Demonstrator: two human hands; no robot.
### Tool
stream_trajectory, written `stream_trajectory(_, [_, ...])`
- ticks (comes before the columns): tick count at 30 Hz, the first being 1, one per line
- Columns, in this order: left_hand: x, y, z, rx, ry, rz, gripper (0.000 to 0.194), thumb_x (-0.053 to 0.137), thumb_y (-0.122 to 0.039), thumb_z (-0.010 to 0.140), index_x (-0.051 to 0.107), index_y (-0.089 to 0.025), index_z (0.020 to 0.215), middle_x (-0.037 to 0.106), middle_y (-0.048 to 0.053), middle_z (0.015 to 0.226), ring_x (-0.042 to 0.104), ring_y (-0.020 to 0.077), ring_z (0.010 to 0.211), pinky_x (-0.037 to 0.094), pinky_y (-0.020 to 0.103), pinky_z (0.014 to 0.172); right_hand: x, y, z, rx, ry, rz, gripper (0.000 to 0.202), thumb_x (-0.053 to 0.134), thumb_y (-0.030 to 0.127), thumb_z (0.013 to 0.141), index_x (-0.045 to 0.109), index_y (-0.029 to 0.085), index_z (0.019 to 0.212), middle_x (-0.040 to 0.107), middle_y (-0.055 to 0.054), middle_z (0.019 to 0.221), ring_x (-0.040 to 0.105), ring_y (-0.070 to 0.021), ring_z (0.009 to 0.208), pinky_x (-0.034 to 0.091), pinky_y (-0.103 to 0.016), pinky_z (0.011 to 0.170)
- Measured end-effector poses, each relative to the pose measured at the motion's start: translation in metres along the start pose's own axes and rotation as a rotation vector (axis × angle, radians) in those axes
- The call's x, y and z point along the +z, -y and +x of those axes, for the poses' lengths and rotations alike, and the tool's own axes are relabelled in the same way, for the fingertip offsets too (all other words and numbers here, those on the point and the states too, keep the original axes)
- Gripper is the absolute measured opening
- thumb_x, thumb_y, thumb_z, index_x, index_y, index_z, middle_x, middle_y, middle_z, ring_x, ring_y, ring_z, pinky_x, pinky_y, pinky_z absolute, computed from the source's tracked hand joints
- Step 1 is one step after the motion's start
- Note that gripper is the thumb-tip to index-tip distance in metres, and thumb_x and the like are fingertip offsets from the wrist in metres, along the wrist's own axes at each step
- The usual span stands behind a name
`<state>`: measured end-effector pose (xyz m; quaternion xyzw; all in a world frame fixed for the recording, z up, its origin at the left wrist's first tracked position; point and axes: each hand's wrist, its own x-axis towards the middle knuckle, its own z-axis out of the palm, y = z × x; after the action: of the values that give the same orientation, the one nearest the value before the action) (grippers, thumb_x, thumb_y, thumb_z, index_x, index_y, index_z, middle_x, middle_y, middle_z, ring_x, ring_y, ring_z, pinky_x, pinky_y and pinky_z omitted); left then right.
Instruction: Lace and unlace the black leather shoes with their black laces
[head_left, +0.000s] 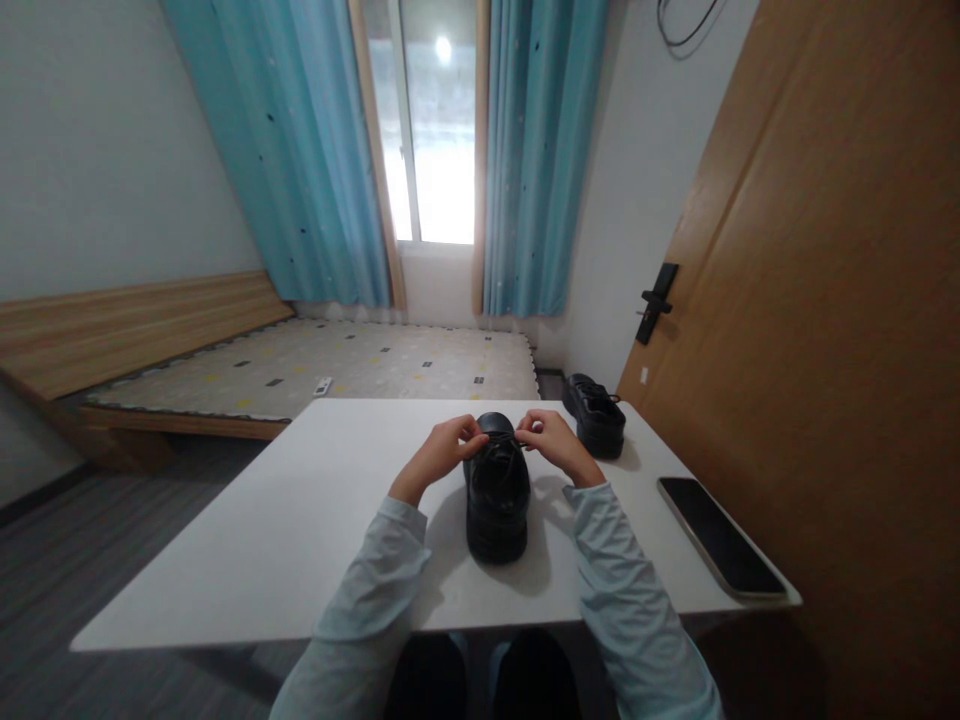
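- The black shoe [497, 515] stands upright on the white surface [262, 530], in front of the person; it is the landmark for every place told here.
- The left hand [446, 447] is at the left of the black shoe, near its far end. Its fingers are narrowed to a pinch and seem to hold the laces [504, 455].
- The right hand [553, 440] is at the right of the black shoe, also pinching the laces with thumb and finger. Which strand is in which hand, I cannot tell – the laces are dark and thin against the dark upper.
- To handle the laces well, I would keep both pinches light but sure, and pull evenly to the two sides of the black shoe, so that it does not turn.
- The black shoe has no hand on its body, so I judge that a sudden pull could drag it – small, slow movements are better.
- The second shoe [598, 425] is beyond the black shoe and to its right, rather near the right hand; the right elbow and wrist should have care on that side.
- The phone [720, 540] lies well apart, to the right of the black shoe.
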<state>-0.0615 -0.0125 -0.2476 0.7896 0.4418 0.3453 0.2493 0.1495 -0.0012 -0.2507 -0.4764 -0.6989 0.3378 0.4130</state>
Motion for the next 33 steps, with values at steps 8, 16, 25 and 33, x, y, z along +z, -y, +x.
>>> stream_trajectory(8, [-0.006, -0.001, -0.003, -0.091, 0.064, -0.019, 0.022, 0.051, -0.037, 0.079, 0.053, -0.017, 0.07, 0.062, 0.001, 0.065, 0.06, 0.015, 0.061, 0.046, 0.026, 0.06, -0.002, -0.003, -0.001, 0.039, 0.005, 0.105, 0.018, 0.06, 0.019, 0.06, 0.044, 0.016, 0.051, 0.062, -0.002, 0.068, 0.056, -0.0102, 0.057, 0.049, -0.023, 0.053])
stream_trajectory(16, [-0.009, 0.008, -0.002, -0.162, 0.084, 0.015, 0.014, 0.05, -0.029, 0.076, 0.054, -0.017, 0.07, 0.066, 0.004, 0.066, 0.064, 0.0168, 0.066, 0.046, 0.026, 0.06, -0.001, -0.009, 0.0, 0.096, -0.01, 0.104, 0.018, 0.057, 0.012, 0.058, 0.042, 0.016, 0.048, 0.06, -0.002, 0.064, 0.057, -0.0098, 0.057, 0.05, -0.021, 0.053])
stream_trajectory(25, [-0.007, 0.021, -0.001, -0.242, 0.131, -0.014, 0.014, 0.052, -0.029, 0.073, 0.054, -0.016, 0.069, 0.066, 0.004, 0.07, 0.065, 0.0176, 0.069, 0.049, 0.026, 0.059, 0.0, -0.01, -0.002, 0.175, -0.017, -0.003, 0.019, 0.056, 0.008, 0.061, 0.045, 0.016, 0.049, 0.059, -0.001, 0.059, 0.058, -0.01, 0.053, 0.051, -0.02, 0.05])
stream_trajectory(33, [-0.006, 0.023, -0.003, -0.293, 0.158, -0.07, 0.013, 0.055, -0.027, 0.07, 0.053, -0.015, 0.065, 0.063, 0.002, 0.065, 0.065, 0.0157, 0.065, 0.051, 0.024, 0.057, 0.001, -0.009, -0.002, 0.22, 0.022, -0.013, 0.02, 0.059, 0.005, 0.061, 0.046, 0.015, 0.049, 0.055, 0.001, 0.051, 0.058, -0.0098, 0.053, 0.05, -0.018, 0.049])
